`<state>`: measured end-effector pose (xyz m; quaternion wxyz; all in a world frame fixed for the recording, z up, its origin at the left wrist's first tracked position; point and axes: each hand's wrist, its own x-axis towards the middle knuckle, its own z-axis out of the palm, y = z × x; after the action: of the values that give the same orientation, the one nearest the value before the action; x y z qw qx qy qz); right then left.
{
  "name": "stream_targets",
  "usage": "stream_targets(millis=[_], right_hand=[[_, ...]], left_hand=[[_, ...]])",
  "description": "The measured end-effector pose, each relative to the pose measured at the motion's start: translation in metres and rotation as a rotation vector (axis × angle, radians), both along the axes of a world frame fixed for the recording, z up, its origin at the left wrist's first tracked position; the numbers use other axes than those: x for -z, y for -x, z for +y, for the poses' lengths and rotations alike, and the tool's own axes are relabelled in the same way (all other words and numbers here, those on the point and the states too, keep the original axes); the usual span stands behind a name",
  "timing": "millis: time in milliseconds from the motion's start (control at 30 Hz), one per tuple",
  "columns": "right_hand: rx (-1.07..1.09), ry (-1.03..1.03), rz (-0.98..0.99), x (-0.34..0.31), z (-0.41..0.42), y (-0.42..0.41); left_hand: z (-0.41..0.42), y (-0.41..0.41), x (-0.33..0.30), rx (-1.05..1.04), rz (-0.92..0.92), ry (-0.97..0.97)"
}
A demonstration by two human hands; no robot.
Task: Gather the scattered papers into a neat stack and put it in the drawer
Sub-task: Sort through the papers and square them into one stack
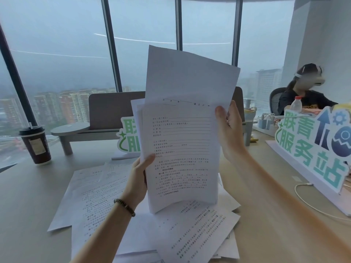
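The broad pale wooden desk [28, 196] carries most of what matters: a loose spread of white printed paper sheets [91, 196] fanned across its middle, overlapping at odd angles. Above that spread, a held bundle of white printed pages [182, 149] stands nearly upright, its lower edge touching the sheets below; the pages in it are uneven, with one blank sheet riding well above the rest and others offset to the left. To the right stands a large white sign with teal lettering [311, 149], and a second like it sits behind the bundle. A dark paper coffee cup with a black lid [36, 145] stands at the far left, well apart from the papers.

The left hand [140, 177] pinches the bundle's left edge, thumb in front and fingers behind. The right hand [228, 128] holds the upper right edge, thumb on the front; its fingers are hidden behind the paper, so how firmly they close is hard to say.

No drawer is in view. The likely trouble: with the pages this staggered, the tall sheet could slide out or crumple, and tapping the bundle on the loose sheets below rather than bare desk may leave it crooked.
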<state>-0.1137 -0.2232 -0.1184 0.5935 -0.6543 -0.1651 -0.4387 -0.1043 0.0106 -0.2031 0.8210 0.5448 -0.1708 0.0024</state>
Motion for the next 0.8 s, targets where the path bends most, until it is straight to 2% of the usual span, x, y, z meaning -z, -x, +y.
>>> stream_targets(millis=[100,400,667,800], right_hand=[[-0.016,-0.033,-0.008,-0.001,-0.001,0.003],[0.070,0.039,0.007,-0.006,-0.011,0.000],[0.185,0.091,0.073,0.003,-0.009,-0.003],[-0.047,0.020,0.191,0.018,-0.011,-0.005]], left_hand=[[0.003,0.000,0.000,0.023,0.023,0.008],[0.016,-0.009,-0.010,0.088,-0.003,-0.196],[0.010,-0.007,-0.016,0.078,0.036,-0.175],[0.008,-0.005,-0.016,0.072,0.046,-0.171]])
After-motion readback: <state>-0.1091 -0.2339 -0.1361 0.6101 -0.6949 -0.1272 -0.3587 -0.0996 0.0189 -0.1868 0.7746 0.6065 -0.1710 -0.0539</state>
